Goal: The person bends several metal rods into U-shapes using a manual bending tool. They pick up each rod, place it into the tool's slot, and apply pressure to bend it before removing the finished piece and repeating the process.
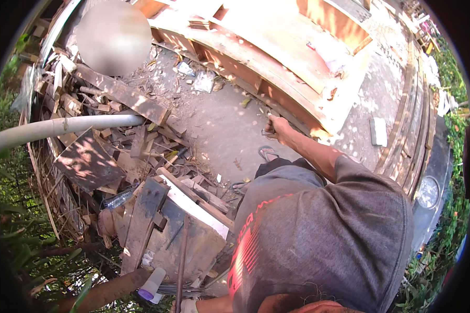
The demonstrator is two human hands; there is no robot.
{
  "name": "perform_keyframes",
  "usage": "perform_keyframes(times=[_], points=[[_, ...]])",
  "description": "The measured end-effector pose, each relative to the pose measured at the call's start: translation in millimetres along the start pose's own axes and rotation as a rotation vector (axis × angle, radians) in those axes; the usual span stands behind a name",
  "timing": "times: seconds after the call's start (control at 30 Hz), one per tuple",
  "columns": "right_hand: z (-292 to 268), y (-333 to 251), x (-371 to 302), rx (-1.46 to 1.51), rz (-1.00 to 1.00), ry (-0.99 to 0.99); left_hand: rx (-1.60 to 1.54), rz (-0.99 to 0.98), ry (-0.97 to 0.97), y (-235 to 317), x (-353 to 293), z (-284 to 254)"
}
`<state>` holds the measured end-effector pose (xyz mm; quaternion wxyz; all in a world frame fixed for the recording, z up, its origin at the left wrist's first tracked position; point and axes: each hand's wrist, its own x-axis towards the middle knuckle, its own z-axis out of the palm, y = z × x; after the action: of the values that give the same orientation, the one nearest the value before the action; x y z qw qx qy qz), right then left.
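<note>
My right hand [278,128] is held out over the bare ground with its fingers curled in. A small thing seems to stick out below the fingers, too small to name. At the lower edge my left hand [189,306], partly cut off by the frame, is closed round a long thin brown rod [184,255]. The rod stands against a worn wooden board [201,248]. Beside that board is a dark plank [150,201] with a dark block on it. My feet in sandals [268,152] show past my grey shirt.
Scrap wood [136,151] heaps up on the left, with a white pipe [62,127] across it. A large wooden frame [245,65] lies ahead. Long planks [410,115] and a white block [378,131] are on the right. A purple-capped container [152,283] lies near my left hand.
</note>
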<state>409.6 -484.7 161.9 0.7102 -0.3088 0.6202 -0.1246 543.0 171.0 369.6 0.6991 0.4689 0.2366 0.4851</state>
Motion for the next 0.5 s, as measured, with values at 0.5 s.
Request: perform_keyframes(times=[0.5], points=[[-300.2,-81.8,122.2,0.129,-0.482,-0.024,-0.016,0.141,-0.062,73.5,-129.5,88.9]])
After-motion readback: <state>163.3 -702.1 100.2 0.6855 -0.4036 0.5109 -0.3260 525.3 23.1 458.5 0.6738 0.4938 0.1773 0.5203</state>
